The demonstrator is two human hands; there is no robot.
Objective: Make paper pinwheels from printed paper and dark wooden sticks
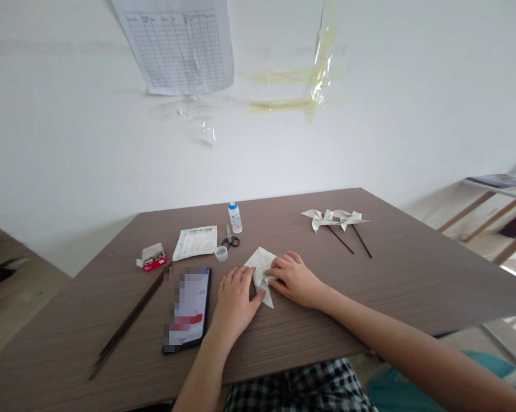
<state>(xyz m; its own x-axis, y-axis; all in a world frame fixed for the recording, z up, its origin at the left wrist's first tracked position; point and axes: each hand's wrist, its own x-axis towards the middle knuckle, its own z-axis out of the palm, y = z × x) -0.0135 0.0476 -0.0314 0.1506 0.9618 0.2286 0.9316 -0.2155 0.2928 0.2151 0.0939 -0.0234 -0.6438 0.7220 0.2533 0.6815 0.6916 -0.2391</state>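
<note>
A sheet of printed paper (263,260), cut and partly folded, lies on the table between my hands, one pointed corner toward me. My left hand (237,300) grips its left side, with the thumb on the lower flap and the fingers along the edge. From the right, my right hand (295,279) holds a folded part down with bent fingers. The fold under the right fingertips is partly hidden. Just beyond the paper are a small clear plastic cup (221,253) and dark-handled scissors (231,241).
A blue-capped glue bottle (235,218) stands behind the scissors. To the left are a stack of printed paper (195,242), an opened red-and-white box of small pieces (153,257), dark sticks (131,320) and a phone (189,312). Paper pinwheels (333,219) on sticks lie back right.
</note>
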